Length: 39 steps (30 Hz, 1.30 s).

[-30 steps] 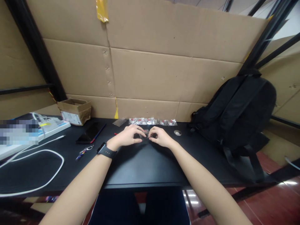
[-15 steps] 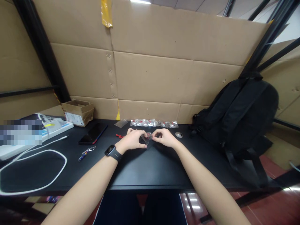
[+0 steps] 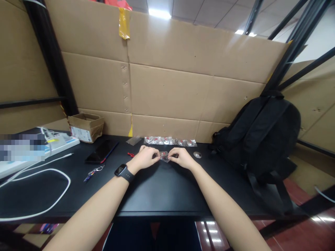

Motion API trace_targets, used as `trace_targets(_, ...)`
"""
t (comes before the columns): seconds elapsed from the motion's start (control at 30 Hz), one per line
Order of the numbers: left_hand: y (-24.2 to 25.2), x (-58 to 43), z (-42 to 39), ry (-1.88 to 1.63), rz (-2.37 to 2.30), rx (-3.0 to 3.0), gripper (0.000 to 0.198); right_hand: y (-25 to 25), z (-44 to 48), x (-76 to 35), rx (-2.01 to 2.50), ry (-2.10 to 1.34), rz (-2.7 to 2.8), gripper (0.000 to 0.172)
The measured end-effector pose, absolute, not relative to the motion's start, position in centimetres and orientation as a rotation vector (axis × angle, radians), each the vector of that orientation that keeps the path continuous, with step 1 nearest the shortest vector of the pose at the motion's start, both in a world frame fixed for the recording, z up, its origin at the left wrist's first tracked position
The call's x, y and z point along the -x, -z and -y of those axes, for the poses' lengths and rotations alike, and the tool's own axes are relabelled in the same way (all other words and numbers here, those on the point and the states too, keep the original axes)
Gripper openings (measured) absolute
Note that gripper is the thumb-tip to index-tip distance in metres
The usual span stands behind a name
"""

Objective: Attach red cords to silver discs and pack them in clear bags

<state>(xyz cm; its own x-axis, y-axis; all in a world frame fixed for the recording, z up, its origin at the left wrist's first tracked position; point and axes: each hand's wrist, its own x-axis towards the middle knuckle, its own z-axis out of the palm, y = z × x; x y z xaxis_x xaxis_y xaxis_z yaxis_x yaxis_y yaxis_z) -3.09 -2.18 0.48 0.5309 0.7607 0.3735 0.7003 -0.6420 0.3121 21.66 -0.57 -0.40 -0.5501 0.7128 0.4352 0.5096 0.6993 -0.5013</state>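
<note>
Between my two hands is a small clear plastic bag with something red and shiny inside. My left hand, with a dark watch on its wrist, pinches the bag's left edge. On the other edge, the fingers of my right hand are pressed together. Behind them, several clear bags with round silvery pieces and red bits lie in a row. A loose round metal disc rests to the right of my right hand. Beside my left hand lies a red cord, and an empty clear bag is farther back.
A black phone and a keychain lie at left, near a white cable and a power strip. An open cardboard box stands at the back left. A black backpack fills the right side against cardboard walls.
The bag was tilted up beside my left hand, whose thumb and fingers stood apart; now it lies flatter, pinched between both hands. The camera view has tipped slightly upward.
</note>
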Motion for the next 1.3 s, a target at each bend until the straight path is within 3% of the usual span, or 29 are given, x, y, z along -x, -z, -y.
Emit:
trace_targets(0.27, -1.3, 3.7, 2.1, -0.862, -1.209, -2.539, 0.022, -0.8, 0.9, -22.3, 1.016, -0.516, 2.21, 0.019)
trace_targets(0.53, 0.5, 3.0, 0.7, -0.847, -1.043, -1.949, 0.023, -0.6, 0.7, -22.5, 1.129, -0.867, 2.039, 0.027)
trace_targets(0.73, 1.4, 2.1, 0.6, -0.813, -1.365, -1.895, 0.012, 0.5, 0.4, -21.8, 1.178, -1.044, 1.899, 0.019)
trace_targets(0.93, 0.1, 1.9, 1.7, -0.705, -1.661, -2.041, 0.024, 1.8, -0.1, -21.4, 1.227, -0.998, 1.848, 0.044)
trace_targets(1.1, 0.3, 1.7, 2.0, -0.612, -1.616, -2.154, 0.029, 1.5, 0.0, -21.1, 1.267, -0.775, 2.089, 0.029)
trace_targets(1.3, 0.2, 1.6, 2.4, -0.521, -1.622, -2.319, 0.029, 0.9, 0.5, -20.8, 1.297, -0.532, 2.292, 0.036)
